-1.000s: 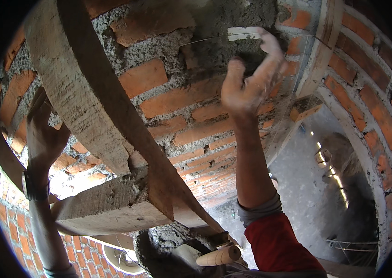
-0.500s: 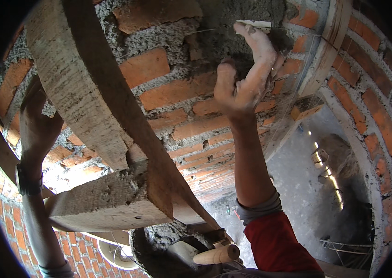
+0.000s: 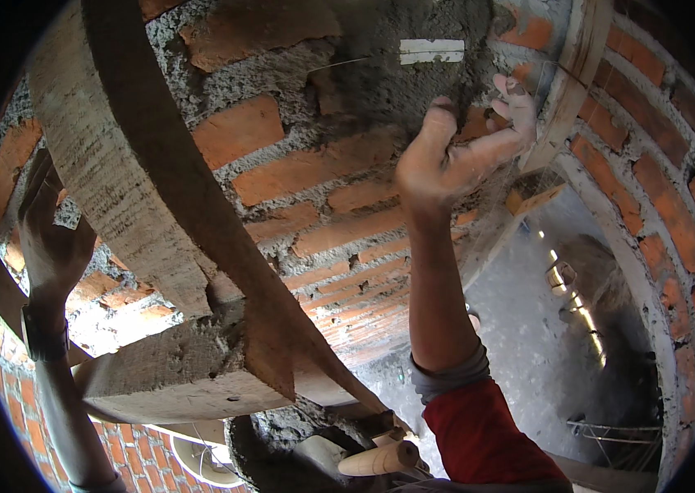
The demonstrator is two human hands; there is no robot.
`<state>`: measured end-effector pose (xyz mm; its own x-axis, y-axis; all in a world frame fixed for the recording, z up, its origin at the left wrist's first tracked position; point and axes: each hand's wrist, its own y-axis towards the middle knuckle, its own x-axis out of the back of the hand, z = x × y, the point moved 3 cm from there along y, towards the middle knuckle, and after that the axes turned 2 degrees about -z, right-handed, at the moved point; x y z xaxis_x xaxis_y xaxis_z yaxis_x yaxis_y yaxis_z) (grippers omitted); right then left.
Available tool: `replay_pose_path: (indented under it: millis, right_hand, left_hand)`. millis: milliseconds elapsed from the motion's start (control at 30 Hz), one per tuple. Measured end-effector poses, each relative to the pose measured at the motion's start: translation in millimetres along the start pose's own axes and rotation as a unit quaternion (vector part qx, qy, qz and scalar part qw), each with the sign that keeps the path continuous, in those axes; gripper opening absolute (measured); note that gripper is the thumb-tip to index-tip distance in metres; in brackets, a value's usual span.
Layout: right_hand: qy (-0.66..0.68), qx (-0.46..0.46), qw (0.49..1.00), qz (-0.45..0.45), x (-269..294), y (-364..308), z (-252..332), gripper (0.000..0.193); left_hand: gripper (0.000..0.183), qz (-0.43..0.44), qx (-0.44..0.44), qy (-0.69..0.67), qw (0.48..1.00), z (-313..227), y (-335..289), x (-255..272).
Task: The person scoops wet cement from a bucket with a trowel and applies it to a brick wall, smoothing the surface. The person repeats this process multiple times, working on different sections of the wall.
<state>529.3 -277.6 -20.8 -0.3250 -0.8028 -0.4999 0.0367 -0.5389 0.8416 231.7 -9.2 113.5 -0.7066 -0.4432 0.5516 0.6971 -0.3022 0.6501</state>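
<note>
My right hand (image 3: 471,148) is raised near the brick wall (image 3: 314,172), thumb and bent fingers apart, with nothing between them. Above it, a small white rectangular piece (image 3: 431,51) sticks to a patch of damp grey mortar (image 3: 372,86). A thin wire (image 3: 339,63) pokes out of the wall left of that piece. My left hand (image 3: 55,234), wearing a wristwatch (image 3: 45,333), reaches up beside a curved wooden plank (image 3: 109,156). Its shaded fingers stretch upward against the bricks; whether they press on them cannot be made out.
A wooden block (image 3: 175,361) joins the plank's lower end. Below sits a container of mortar (image 3: 269,435) with a wooden-handled trowel (image 3: 376,458) in it. Upright timber (image 3: 573,90) and taut strings stand at the right, before another brick wall (image 3: 668,197). Grey floor (image 3: 495,329) lies far below.
My right hand has come off the white piece and moved down and right, its fingers spreading. The white piece stays on the mortar. My left hand stays beside the plank; the whole view has shifted slightly.
</note>
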Motion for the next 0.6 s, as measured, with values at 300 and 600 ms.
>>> replay_pose_path:
  millis: [300,600]
  right_hand:
    - [0.026,0.032,0.999,0.025,-6,1,5,0.061]
    - [0.047,0.076,0.991,0.099,-16,-8,35,0.062]
  left_hand:
    - [0.044,0.003,0.032,0.004,0.999,-7,3,-2]
    - [0.061,0.003,-0.012,0.013,1.000,-7,3,-5]
